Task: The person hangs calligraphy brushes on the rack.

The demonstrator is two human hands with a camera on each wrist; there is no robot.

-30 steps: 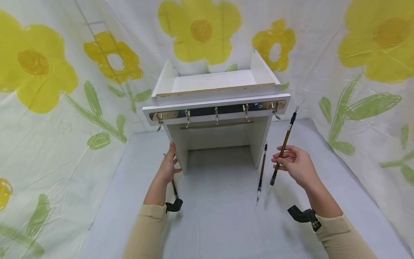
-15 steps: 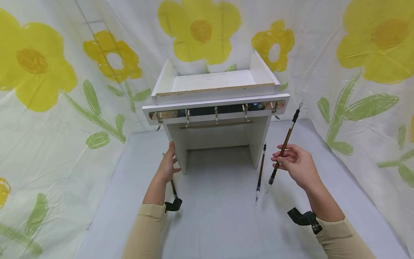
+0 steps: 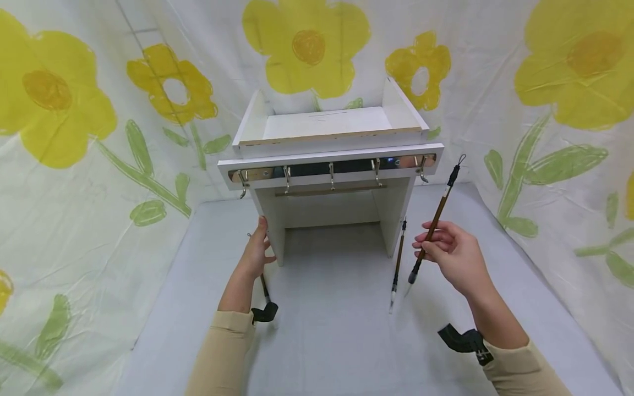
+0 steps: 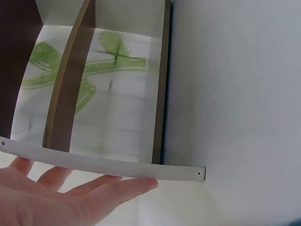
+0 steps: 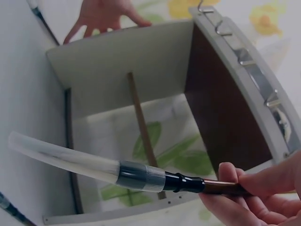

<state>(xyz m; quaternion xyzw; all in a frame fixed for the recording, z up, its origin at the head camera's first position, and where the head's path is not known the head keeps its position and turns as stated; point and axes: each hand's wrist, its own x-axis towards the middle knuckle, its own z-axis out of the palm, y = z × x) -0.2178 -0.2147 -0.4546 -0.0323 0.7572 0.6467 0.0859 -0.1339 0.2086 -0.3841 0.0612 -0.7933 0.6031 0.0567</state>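
My right hand (image 3: 458,256) pinches a calligraphy brush (image 3: 441,206) by its brown handle, to the right of a white shelf unit (image 3: 327,124). The brush slants, with its hanging loop at the top and its tip down. In the right wrist view a clear cap (image 5: 70,155) covers the bristles. My left hand (image 3: 255,253) rests against the unit's left side panel, its fingers stretched along the panel's outer face in the left wrist view. A second brush (image 3: 398,264) is beside the right panel. Another brush (image 3: 265,287) is partly hidden behind my left hand and wrist.
A metal rail with several hooks (image 3: 332,170) runs along the unit's front, above an open lower compartment. A pale cloth (image 3: 327,330) covers the table. Curtains with yellow flowers (image 3: 309,48) hang behind and at both sides.
The brush in my right hand has tilted a little: its looped end has moved right and its tip slightly left. My left hand stays at the panel.
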